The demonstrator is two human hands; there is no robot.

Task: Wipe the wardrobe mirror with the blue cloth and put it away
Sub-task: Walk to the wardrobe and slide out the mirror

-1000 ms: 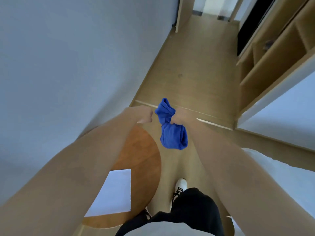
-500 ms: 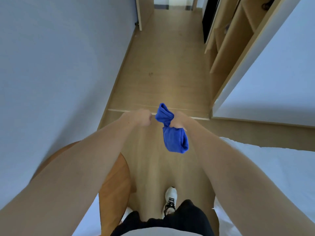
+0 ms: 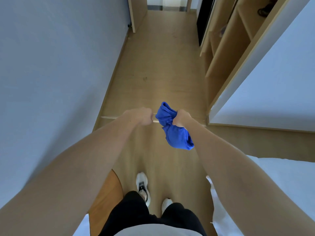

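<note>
floor point(image 3: 153, 68): wooden hallway running off toward 12 o'clock, nothing lying in the walking line that I can see

wall point(image 3: 51, 65): plain pale wall filling the whole 9 o'clock side

wardrobe point(image 3: 226, 53): open wooden shelving up at 1 to 2 o'clock, with a dark panel just beyond it. That could be the mirror, honestly can't tell from this angle

bed point(image 3: 272, 184): white sheet, 4 o'clock, just beside the right arm

worktop point(image 3: 105, 193): round wooden edge poking in at 7 o'clock, beside the left leg

blue cloth point(image 3: 173, 130): dead centre, bunched up, top wad sticking out above the fist and the rest hanging loose below it toward 5 o'clock

right hand point(image 3: 181, 118): fingers curled tight around the middle of the cloth, so it's properly gripped

left hand point(image 3: 141, 115): closed into a fist just at 9 o'clock of the cloth, not touching it, holding nothing as far as I can see

step: looks like the carry phase to me, cloth in hand and walking toward the wardrobe, wiping not started

next move: I'd say go on toward 1 o'clock, face the mirror, and shake the cloth out flatter so there's a decent wiping face instead of a wad
</note>
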